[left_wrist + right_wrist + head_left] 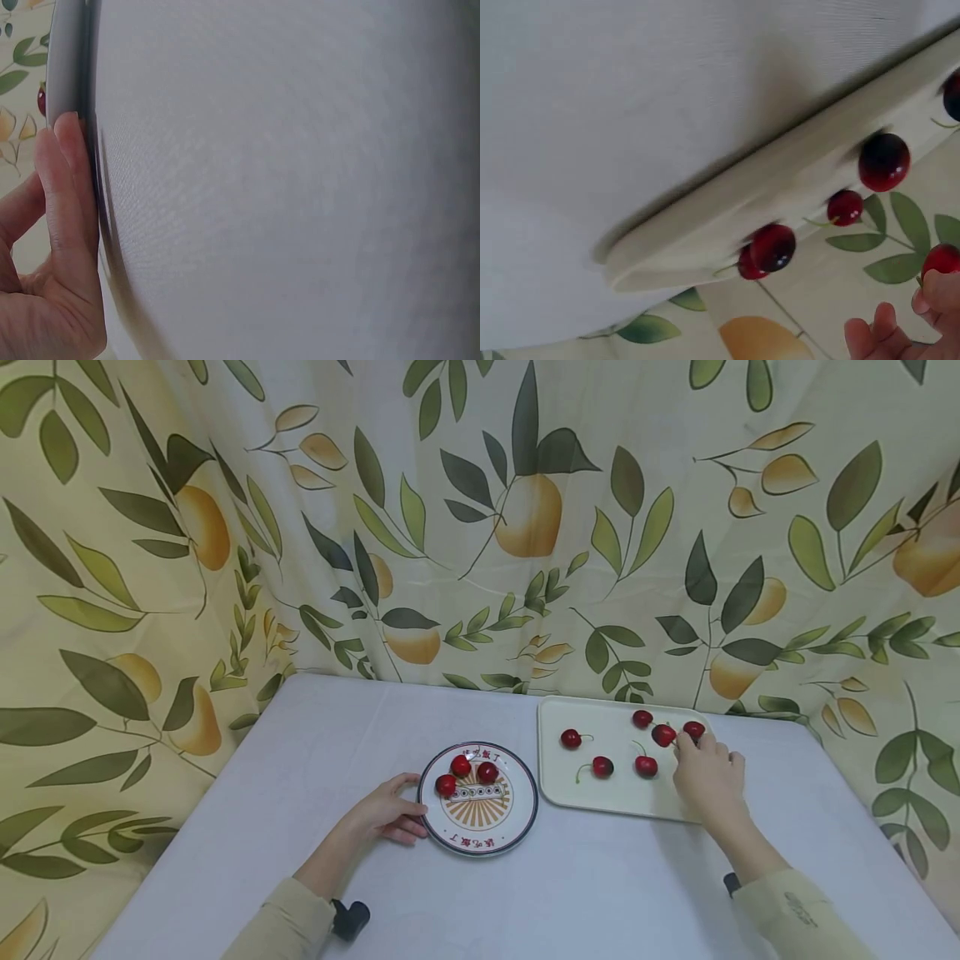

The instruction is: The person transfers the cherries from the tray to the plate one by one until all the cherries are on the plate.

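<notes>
My left hand [396, 810] rests against the left rim of a round white plate [517, 827] with a dark edge and printed centre. In the left wrist view its fingers [69, 195] lie straight along the plate's side. Three red cherries [487, 772] sit on the plate. Over the right end of a cream tray [555, 785], my right hand [711, 777] reaches down among cherries. The right wrist view shows its fingertips pinching a cherry [941, 260] with a short stem. Several more cherries lie on the tray, one [602, 767] near its front.
A white cloth [585, 893] covers the table under both dishes. Behind the table hangs a curtain [480, 610] printed with fruit and leaves. The tray stands just right of the plate, close to the table's back edge.
</notes>
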The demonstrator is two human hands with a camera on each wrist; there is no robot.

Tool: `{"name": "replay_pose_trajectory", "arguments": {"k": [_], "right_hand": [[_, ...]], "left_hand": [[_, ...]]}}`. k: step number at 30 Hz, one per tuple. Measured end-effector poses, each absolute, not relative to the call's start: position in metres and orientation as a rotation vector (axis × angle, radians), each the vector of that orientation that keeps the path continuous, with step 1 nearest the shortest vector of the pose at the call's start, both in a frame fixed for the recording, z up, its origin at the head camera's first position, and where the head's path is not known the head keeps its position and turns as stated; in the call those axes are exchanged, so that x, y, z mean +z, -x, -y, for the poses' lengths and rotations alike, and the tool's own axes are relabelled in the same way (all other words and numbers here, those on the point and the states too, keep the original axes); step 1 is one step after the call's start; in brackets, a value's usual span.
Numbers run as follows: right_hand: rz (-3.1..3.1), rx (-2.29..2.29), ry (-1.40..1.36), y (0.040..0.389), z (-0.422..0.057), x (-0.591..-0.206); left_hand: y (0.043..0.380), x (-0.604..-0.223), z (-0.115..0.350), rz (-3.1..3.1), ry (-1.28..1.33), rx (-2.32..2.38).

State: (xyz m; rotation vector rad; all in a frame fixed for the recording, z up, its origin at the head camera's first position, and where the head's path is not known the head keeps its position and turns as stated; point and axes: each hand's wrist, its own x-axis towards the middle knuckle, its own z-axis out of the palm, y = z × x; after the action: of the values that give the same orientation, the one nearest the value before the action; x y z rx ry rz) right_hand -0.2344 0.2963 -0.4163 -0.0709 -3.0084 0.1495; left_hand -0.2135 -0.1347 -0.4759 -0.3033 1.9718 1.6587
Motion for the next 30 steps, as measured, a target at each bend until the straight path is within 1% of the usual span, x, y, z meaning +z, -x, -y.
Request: {"name": "replay_pose_trajectory", "arguments": {"k": [6,11,21,30], "right_hand": [[2.953,0.126,-0.029,0.235,-0.269,-0.405],[2.916,0.109,-0.134,0.234,-0.245,-0.404],[2.866,0.132,-0.303,0.228,-0.199,-0.41],[2.869,0.104,-0.408,0.22,-0.157,-0.426]], "left_hand": [[0.213,-0.475,0.134,-1.975,0.295,1.665],[0.213,-0.473,0.134,-1.971,0.302,1.669],[0.214,-0.472,0.134,-1.963,0.303,1.665],[0.214,-0.473,0.134,-1.956,0.308,1.67]]}}
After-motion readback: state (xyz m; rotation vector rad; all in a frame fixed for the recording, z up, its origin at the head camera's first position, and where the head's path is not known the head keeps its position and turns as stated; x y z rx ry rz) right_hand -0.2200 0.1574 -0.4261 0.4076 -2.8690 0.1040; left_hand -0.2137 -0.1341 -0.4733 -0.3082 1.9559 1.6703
